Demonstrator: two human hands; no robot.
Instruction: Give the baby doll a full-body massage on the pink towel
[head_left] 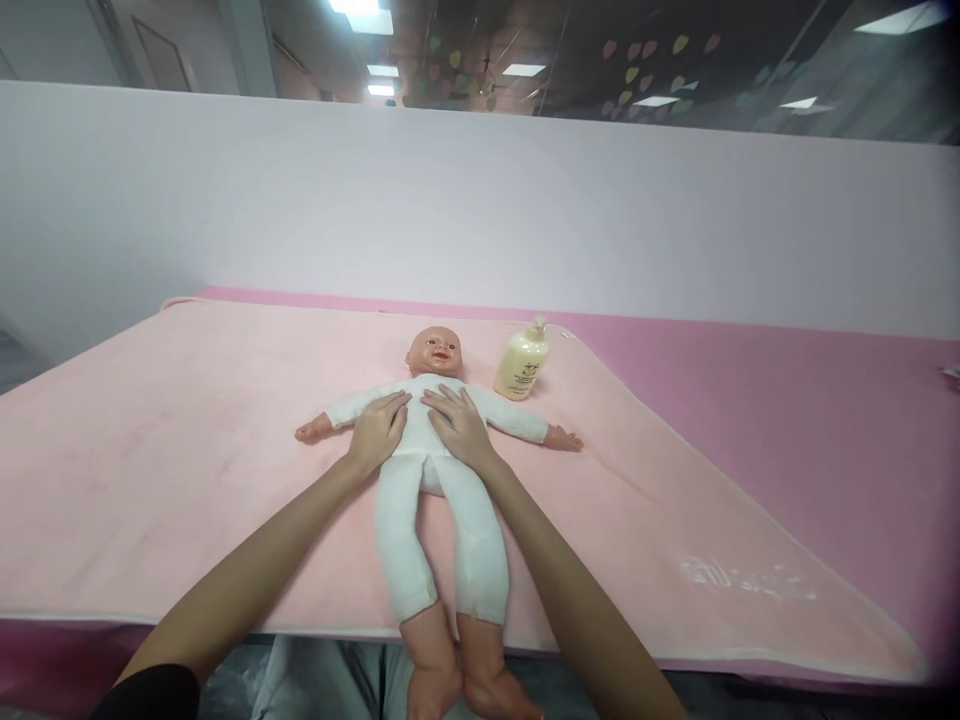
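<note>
A baby doll (431, 440) with a white cloth body lies on its back on a pale pink towel (225, 400), head away from me and feet over the near edge. My left hand (380, 428) rests flat on the left side of the doll's chest, fingers stretched out. On the right side of the chest lies my right hand (459, 425), its fingers extended and a little spread. Neither hand grasps anything. A pale yellow pump bottle (521, 362) leans slightly to the right beside the doll's head, above its outstretched arm.
The towel covers much of a pink padded surface (825, 430), which shows along the back and right. Behind it stands a low white wall (480, 210), with dark glass above. My legs in grey trousers (315, 680) are below the near edge.
</note>
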